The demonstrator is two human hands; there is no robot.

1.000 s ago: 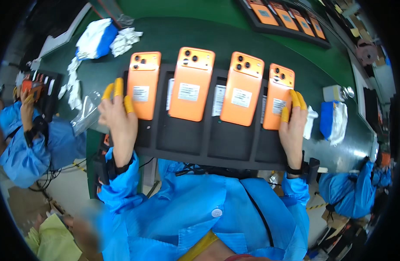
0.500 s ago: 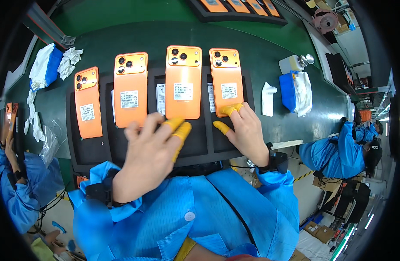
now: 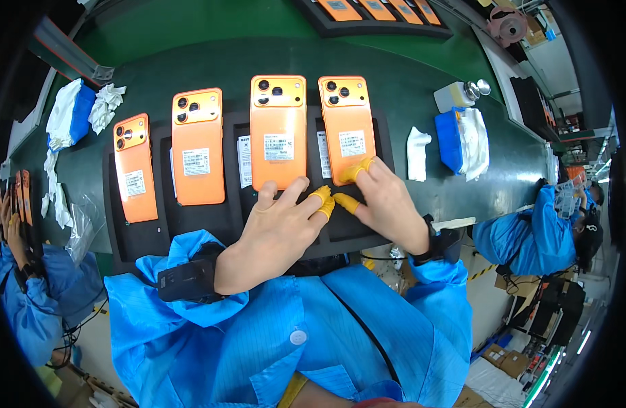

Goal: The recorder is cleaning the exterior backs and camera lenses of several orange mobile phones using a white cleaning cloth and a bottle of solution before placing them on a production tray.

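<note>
Four orange phones lie back side up in a row, each with a camera block at its far end and a white label. My right hand (image 3: 389,204) touches the lower end of the rightmost phone (image 3: 348,120) with its bent yellow-capped forefinger; its thumb stays apart, below that edge. My left hand (image 3: 275,221) is bent at the near end of the third phone (image 3: 277,115). Its two yellow-capped fingertips are pinched together beside my right thumb; whatever they hold is too small to make out. The second phone (image 3: 198,146) and the leftmost phone (image 3: 134,170) lie untouched.
Beneath the phones is a black compartment tray (image 3: 132,239). Blue boxes of white wipes stand left (image 3: 83,115) and right (image 3: 449,141), with a pump bottle (image 3: 455,97) behind the right one. Another tray (image 3: 381,28) of phones lies at the far side. Co-workers in blue sit at both sides.
My left hand has moved right, from between the second and third phones to beside my right thumb. My right hand keeps its place on the rightmost phone.
</note>
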